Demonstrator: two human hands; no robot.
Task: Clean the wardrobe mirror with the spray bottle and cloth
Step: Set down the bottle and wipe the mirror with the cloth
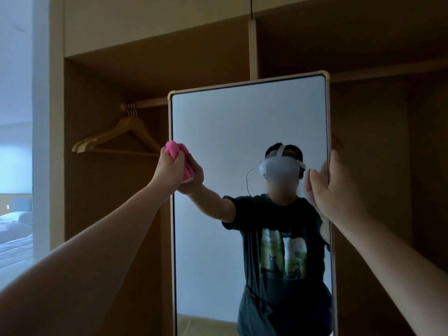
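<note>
Pink cloth [180, 163] at centre left. Mirror [242, 132] glass pale grey-white, frame cream with gold corners, black inner edge. Wardrobe [109, 76] brown. Tan wooden hangers [116, 139] at left. Reflected black graphic T-shirt, white headset.

No readable text, labels or numbers anywhere.

Both arms outstretched; left hand [169, 166] fisted in closed grip; right hand [337, 187] open, fingers extended.
</note>
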